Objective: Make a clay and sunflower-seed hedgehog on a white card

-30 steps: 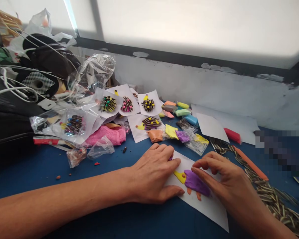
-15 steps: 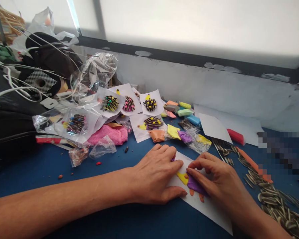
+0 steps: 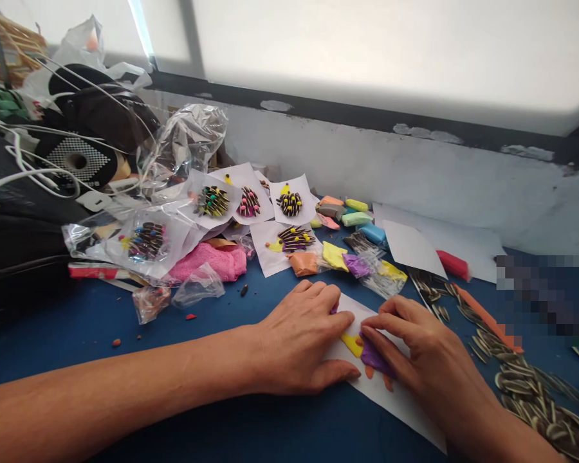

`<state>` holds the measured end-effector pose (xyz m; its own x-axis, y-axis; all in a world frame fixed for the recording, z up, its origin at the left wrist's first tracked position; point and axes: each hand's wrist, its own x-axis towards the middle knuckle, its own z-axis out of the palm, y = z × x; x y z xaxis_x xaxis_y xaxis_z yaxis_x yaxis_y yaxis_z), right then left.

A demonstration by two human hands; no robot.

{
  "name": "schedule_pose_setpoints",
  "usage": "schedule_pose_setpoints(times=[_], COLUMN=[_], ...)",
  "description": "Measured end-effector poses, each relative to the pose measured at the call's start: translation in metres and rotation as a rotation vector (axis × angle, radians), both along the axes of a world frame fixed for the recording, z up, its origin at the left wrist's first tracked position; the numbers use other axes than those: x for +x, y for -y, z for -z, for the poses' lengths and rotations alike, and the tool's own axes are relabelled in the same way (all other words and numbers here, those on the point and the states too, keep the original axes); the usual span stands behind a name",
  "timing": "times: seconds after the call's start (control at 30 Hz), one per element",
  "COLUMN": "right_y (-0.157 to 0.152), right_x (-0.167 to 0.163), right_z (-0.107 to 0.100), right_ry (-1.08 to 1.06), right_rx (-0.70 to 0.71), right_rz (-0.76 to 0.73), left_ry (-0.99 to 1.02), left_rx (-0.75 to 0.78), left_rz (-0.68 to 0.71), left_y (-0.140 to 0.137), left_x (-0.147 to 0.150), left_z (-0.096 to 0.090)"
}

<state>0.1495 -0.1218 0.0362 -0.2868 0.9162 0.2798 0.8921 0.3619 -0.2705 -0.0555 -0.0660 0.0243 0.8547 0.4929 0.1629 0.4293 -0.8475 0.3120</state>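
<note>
A white sheet of paper [image 3: 390, 397] lies on the blue table, with a flat figure of modelling clay on it. Its pointed part is yellow clay [image 3: 352, 345], its body is purple clay [image 3: 374, 360], and small orange pieces [image 3: 369, 372] sit along its lower edge. My left hand [image 3: 313, 341] rests on the sheet's left part, thumb spread away from the fingers; a speck of purple shows by its index finger. My right hand [image 3: 415, 347] is closed, thumb and index finger pinching the purple clay's upper edge. The right palm hides part of the body.
Striped sunflower seeds [image 3: 525, 386] lie in a pile at right beside an orange strip [image 3: 487, 318]. Behind are clay packets [image 3: 335, 255], a red clay block [image 3: 453, 264] and finished hedgehog pictures [image 3: 296, 238]. A pink cloth [image 3: 212, 260] and a black bag [image 3: 19, 251] are at left.
My right thumb and index finger have shifted very slightly at the edge of the purple clay. My left hand stays in place, and the view has moved a touch.
</note>
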Motion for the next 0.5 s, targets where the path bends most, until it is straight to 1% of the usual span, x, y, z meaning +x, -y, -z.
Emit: schedule_pose_setpoints(times=[0.2,0.5], right_y=[-0.0015,-0.0022], right_x=[0.0002,-0.0009], right_z=[0.0019,0.0004], right_ry=[-0.065,-0.036], right_rx=[-0.002,-0.037], right_rz=[0.034,0.012], left_ry=[-0.001,0.001], left_rx=[-0.017,-0.013], left_rz=[0.002,0.004], left_y=[0.0001,-0.0003], left_x=[0.0003,0.0009], left_z=[-0.001,-0.0012])
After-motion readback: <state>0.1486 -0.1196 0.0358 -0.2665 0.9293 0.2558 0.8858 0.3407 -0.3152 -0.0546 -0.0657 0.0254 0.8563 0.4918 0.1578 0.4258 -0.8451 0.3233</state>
